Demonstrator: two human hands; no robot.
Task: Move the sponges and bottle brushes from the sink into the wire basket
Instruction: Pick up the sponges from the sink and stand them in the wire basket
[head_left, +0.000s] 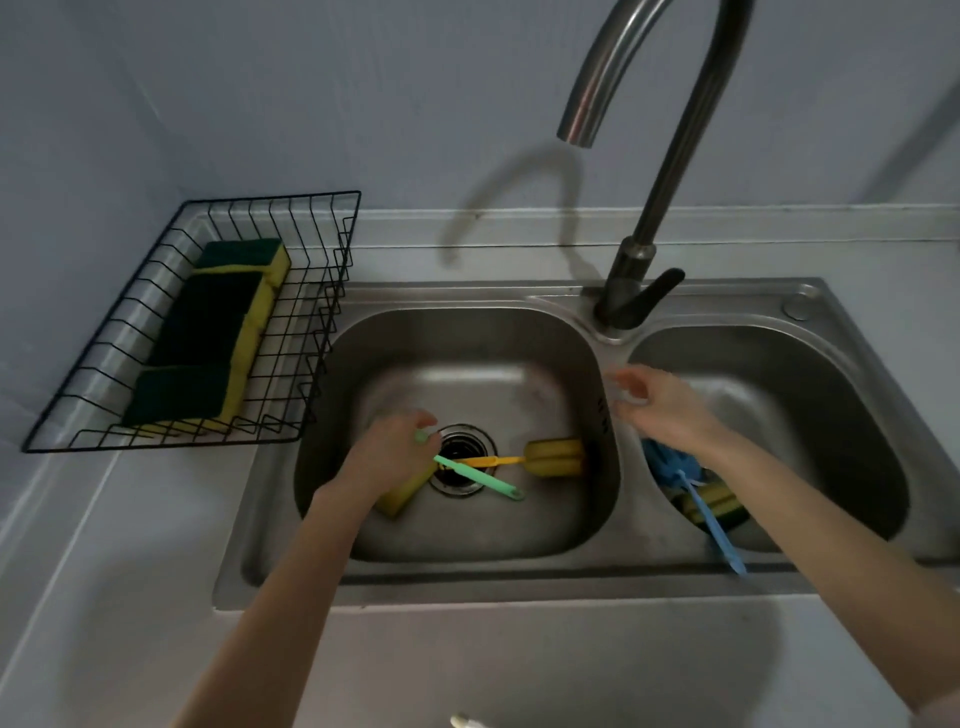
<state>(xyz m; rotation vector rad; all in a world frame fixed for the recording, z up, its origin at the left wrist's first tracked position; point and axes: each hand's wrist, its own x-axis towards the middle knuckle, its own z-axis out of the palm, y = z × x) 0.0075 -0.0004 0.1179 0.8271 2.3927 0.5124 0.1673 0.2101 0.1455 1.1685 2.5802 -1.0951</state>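
- Sponges (208, 332), three rectangular blocks of yellow foam with dark green scouring tops, lie end to end in the black wire basket (332, 270), an open grid of thin rods standing on the pale counter at the 9 o'clock side of the sink.
- The stainless steel double sink (519, 577) has two rounded, dull, brushed basins.
- The left hand (387, 457) is down in the left basin at about 9 o'clock of the round drain (462, 460), fingers curled and pinching the top of the green plastic bottle brush (480, 478); its slim handle runs across the drain toward 4 o'clock.
- A yellow foam sponge (402, 493) lies partly under that hand, touching its wrist side.
- A yellow bottle brush (550, 457) with a thin orange-yellow handle and a thick foam head lies at 3 o'clock of the drain, apart from the hand.
- The curved metal faucet (670, 156) rises at 12 o'clock between the basins.
- The right hand (665, 405) hovers over the divider, fingers loosely spread and blurred, holding nothing.
- Just at 6 o'clock of it, in the right basin, a blue bottle brush (696, 499) with a frilly head lies over a green-and-yellow sponge (719, 506), its handle reaching the front rim.
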